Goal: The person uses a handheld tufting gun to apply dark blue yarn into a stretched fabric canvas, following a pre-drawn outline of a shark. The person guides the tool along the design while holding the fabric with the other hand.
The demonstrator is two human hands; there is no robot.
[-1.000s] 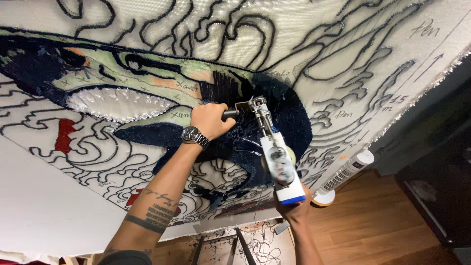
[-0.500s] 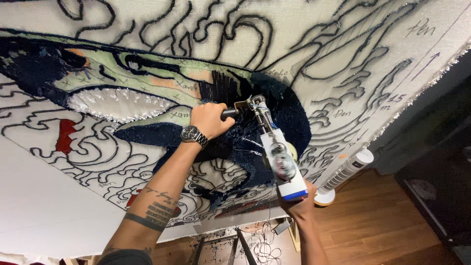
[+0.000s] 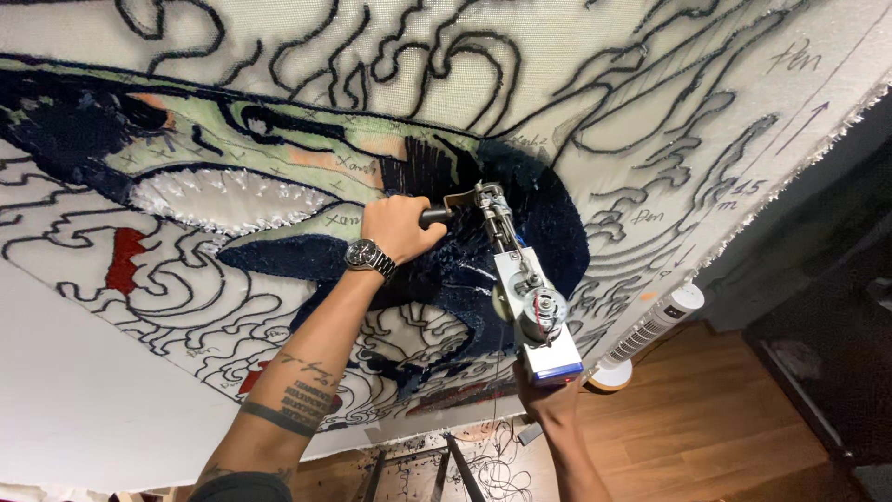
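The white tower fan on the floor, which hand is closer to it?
Right. The right hand grips the bottom of the tufting gun, just beside the white tower fan. The left hand holds the gun's front handle, farther up the cloth.

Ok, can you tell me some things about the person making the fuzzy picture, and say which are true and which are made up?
1. The left hand grips the black side handle of the tufting gun. True.
2. The right hand rests flat on the cloth. False: it holds the rear end of the tufting gun from below.
3. A wristwatch sits on the left wrist. True.
4. The gun's tip points at a bright yellow patch. False: it meets the dark blue yarn area of the stretched cloth.
5. A white tower fan stands on the wooden floor. True.
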